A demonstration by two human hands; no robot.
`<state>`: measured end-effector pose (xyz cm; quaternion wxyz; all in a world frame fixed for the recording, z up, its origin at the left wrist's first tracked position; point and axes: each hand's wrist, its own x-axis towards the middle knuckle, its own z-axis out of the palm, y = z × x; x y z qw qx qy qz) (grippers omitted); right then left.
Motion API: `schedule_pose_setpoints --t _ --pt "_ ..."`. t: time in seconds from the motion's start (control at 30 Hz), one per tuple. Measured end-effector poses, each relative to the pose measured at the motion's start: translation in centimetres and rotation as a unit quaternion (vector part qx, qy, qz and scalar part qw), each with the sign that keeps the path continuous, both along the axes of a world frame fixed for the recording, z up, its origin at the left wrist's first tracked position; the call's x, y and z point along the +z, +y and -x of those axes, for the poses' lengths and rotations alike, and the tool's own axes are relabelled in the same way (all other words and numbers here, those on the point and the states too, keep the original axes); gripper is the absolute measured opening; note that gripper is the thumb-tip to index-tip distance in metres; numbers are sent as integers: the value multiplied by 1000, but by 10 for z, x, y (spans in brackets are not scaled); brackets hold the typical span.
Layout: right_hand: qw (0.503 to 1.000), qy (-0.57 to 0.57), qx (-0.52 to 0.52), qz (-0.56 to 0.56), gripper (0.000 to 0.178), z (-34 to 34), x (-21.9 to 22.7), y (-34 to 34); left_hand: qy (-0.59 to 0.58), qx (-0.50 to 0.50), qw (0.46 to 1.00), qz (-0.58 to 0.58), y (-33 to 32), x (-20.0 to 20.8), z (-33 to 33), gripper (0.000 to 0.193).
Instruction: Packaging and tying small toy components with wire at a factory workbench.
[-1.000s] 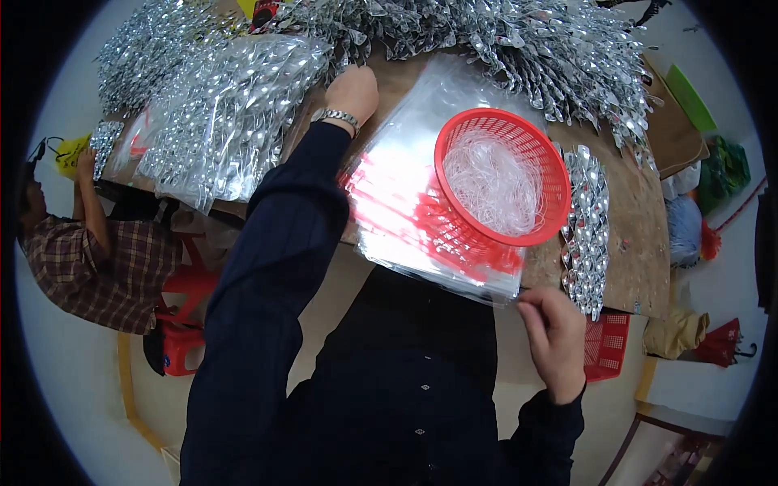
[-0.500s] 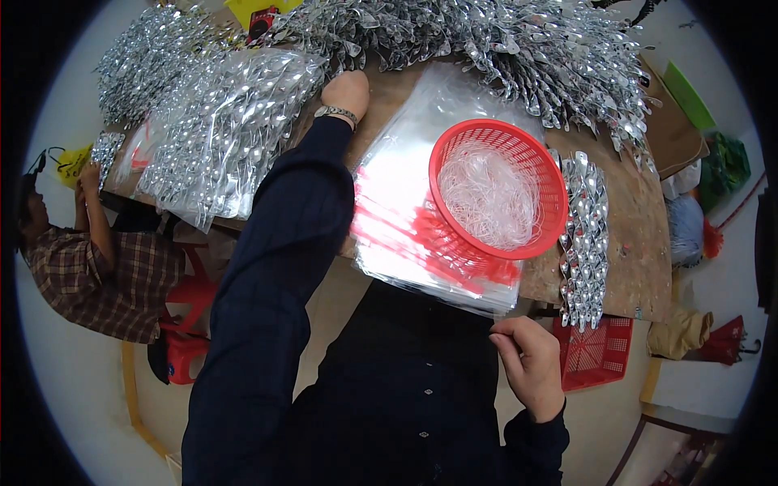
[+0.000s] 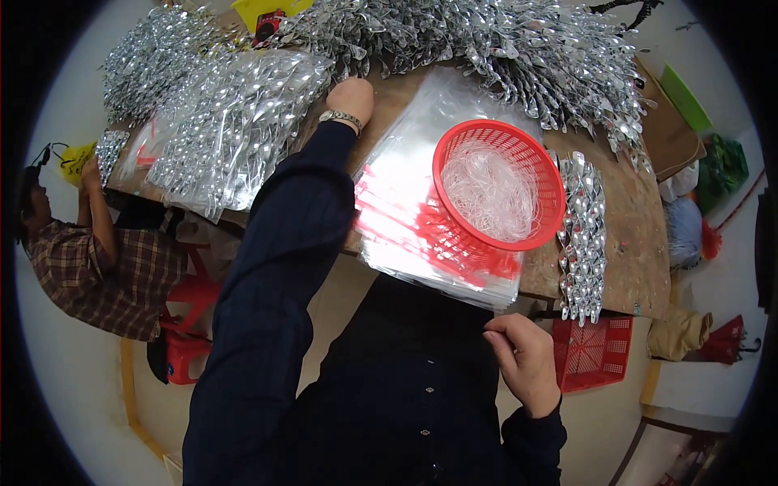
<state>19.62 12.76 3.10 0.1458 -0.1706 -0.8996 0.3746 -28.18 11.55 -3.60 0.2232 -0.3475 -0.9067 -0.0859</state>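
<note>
My left hand, a metal-band watch on its wrist, reaches across the table and is closed like a fist. It rests beside the near edge of a heap of silver, leaf-shaped metal pieces; whatever its fingers hold is hidden. Off the table's near edge, my right hand has thumb and forefinger pinched together, and anything between them is too fine to make out. Between the hands lies a stack of clear plastic bags with red printing. On the stack stands a red round basket of tangled clear thread.
Bagged silver pieces lie at the left. A strip of silver pieces hangs slightly over the table's near edge at the right. A red crate sits below. A person in a plaid shirt works at the far left.
My left hand has drawn back very slightly toward me, still closed. My right hand has shifted a little left, its pinch unchanged.
</note>
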Motion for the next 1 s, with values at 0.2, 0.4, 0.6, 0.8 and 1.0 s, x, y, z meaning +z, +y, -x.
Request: schedule_pose_setpoints --t 0.2,0.4,0.6,0.8,1.0 --pt "1000 -1 6 -8 7 -2 -2 -2 7 5 999 -35 -3 -6 0 19" --pt "1000 -8 -1 -1 7 -4 -4 -4 13 8 1000 -11 1 -2 3 18" --pt "1000 -6 12 -2 7 -3 -6 -4 29 -3 1000 6 -3 3 5 18" --pt "1000 3 22 -7 7 0 -10 -5 -38 18 997 -66 -22 29 -33 20" --pt "999 2 31 -10 7 7 -9 -8 -28 23 977 -212 -36 25 -75 19"
